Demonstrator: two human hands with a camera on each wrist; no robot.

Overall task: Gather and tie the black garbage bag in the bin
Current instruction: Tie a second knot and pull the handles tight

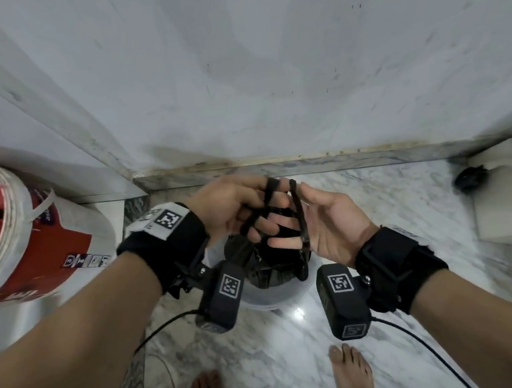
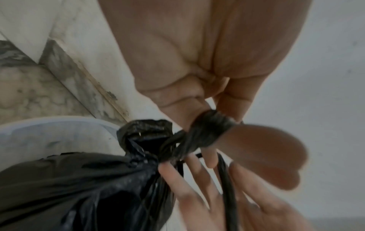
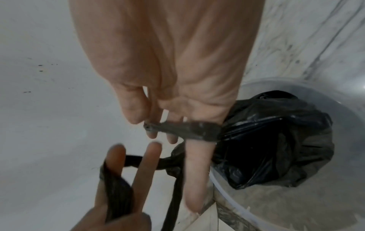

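Observation:
A black garbage bag [image 1: 270, 269] sits gathered in a small translucent white bin [image 1: 269, 303] on the floor, below both hands. Two thin twisted strands rise from its neck. One strand [image 2: 211, 126] is looped round the fingers [image 3: 116, 157] of my left hand [image 1: 261, 193], and the thumb presses on it. My right hand [image 1: 298, 196] pinches the end of the other strand [image 3: 177, 129] between thumb and fingertips; this strand runs across the palm down to the bag [image 3: 276, 140]. The hands are close together, fingers interleaved. The bag's bunched neck [image 2: 144, 134] shows in the left wrist view.
The bin stands in a corner against a white wall, on marble floor. A red and white bucket [image 1: 22, 236] is at the left, a white box [image 1: 509, 198] with a dark object [image 1: 471, 178] at the right. Bare feet [image 1: 351, 367] stand just behind the bin; cables trail from the wrist cameras.

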